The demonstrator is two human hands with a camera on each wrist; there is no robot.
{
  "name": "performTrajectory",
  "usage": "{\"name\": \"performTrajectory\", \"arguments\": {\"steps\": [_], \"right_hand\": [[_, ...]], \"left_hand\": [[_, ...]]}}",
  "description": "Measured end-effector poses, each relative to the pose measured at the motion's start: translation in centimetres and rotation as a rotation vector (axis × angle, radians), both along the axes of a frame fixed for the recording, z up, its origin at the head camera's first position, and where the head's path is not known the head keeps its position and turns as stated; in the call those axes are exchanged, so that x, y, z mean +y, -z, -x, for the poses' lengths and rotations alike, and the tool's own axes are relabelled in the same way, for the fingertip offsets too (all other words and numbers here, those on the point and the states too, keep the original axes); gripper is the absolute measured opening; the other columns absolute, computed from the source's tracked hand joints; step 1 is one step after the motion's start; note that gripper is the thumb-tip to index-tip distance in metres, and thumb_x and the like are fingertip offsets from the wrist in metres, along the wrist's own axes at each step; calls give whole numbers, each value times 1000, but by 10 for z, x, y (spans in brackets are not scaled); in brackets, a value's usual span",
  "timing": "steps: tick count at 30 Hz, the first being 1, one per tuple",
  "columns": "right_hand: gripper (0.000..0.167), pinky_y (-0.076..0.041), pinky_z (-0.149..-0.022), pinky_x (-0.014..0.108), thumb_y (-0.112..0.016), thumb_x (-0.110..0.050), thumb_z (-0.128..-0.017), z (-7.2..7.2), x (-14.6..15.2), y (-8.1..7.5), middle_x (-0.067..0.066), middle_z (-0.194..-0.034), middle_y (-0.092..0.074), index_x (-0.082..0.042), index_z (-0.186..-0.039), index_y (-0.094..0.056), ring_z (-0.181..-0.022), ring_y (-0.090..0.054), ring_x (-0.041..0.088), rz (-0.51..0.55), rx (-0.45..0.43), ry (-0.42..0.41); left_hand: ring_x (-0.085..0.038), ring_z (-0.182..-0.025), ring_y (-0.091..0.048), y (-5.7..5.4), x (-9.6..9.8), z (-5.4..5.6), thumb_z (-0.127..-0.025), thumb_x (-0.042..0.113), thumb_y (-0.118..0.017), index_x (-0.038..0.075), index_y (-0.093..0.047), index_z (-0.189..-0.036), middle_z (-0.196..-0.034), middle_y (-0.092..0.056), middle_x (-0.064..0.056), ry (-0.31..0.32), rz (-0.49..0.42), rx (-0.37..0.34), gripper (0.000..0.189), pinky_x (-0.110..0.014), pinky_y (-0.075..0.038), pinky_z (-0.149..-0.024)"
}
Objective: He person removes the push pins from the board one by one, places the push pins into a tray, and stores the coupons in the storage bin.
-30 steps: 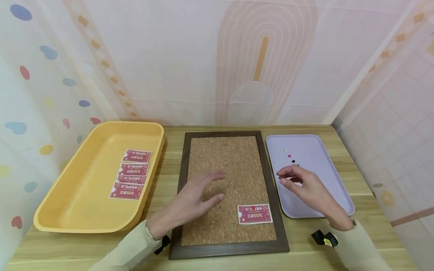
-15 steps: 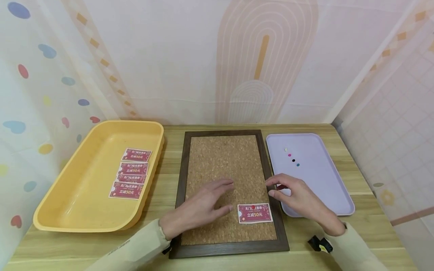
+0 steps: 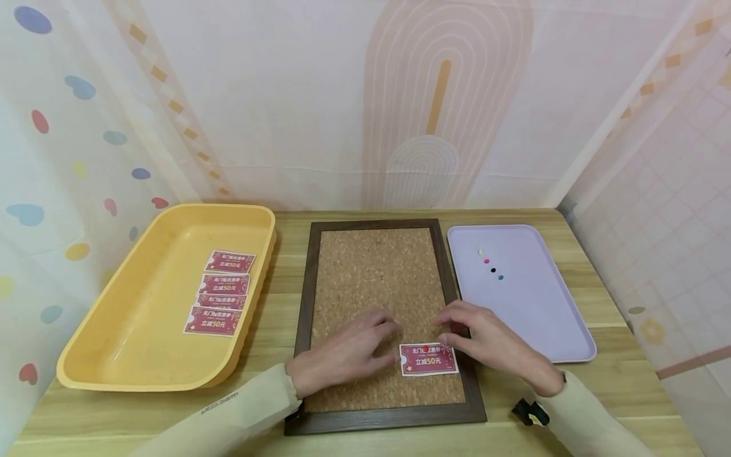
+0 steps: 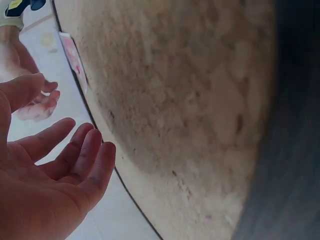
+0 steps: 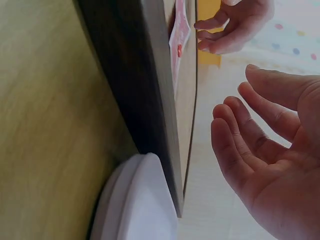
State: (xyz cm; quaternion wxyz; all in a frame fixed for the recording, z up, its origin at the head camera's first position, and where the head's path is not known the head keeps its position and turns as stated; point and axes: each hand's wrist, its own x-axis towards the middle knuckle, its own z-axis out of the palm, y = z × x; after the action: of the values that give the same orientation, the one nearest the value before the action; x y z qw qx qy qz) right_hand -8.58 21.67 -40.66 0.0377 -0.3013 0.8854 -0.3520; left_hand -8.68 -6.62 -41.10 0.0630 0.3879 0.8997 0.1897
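Observation:
A red coupon (image 3: 428, 362) with a white border lies on the lower right of the framed cork board (image 3: 377, 273). A red pushpin (image 5: 179, 50) sits at the coupon's upper edge. My left hand (image 3: 351, 352) hovers over the cork just left of the coupon, fingers loosely bent and nothing between them. From the other side, my right hand (image 3: 491, 336) reaches over the frame's right edge, its fingertips close to the coupon's upper right corner. In the right wrist view its fingers (image 5: 240, 135) are relaxed and hold nothing.
Several similar coupons (image 3: 223, 285) lie in a column inside the yellow bin (image 3: 131, 317) on the left. Right of the board is a lilac tray (image 3: 531, 304) with several tiny coloured pieces (image 3: 493, 270). Patterned cloth (image 3: 320, 101) hangs behind the wooden table (image 3: 605, 298).
My right hand has moved left from over the tray to the coupon's right side. My left hand has shifted right and nearer to the coupon. The coupon stays in place.

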Motion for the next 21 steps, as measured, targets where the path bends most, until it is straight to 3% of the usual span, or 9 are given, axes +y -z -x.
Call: {"name": "performTrajectory", "arguments": {"steps": [5,10,21], "right_hand": [[16,-56,-82,32,-73,-8,-96,3,-5,1,-1,-104,-69,-7,-112,-74,-92,-64,10,-14,-73,-39],[14,-55,-77,28,-73,-5,-95,5,-10,3,0,-99,-70,-8,-109,-75,-87,-63,5,-13,-131,-79],[10,-51,-79,30,-76,-9,-94,10,-17,9,-12,-96,-68,-15,-101,-76,-87,-59,5,-123,-128,-98]], "left_hand": [[-12,-96,-55,4,4,1,-96,35,-76,9,-71,-124,-112,-62,0,1,10,-36,39,-30,-50,-84],[-9,-89,-53,4,7,3,-95,35,-77,11,-73,-122,-108,-62,2,-18,19,-64,36,-26,-47,-77],[-9,-78,-47,2,18,9,-89,30,-83,14,-75,-108,-95,-56,6,-42,67,-128,27,-24,-41,-67]]}}
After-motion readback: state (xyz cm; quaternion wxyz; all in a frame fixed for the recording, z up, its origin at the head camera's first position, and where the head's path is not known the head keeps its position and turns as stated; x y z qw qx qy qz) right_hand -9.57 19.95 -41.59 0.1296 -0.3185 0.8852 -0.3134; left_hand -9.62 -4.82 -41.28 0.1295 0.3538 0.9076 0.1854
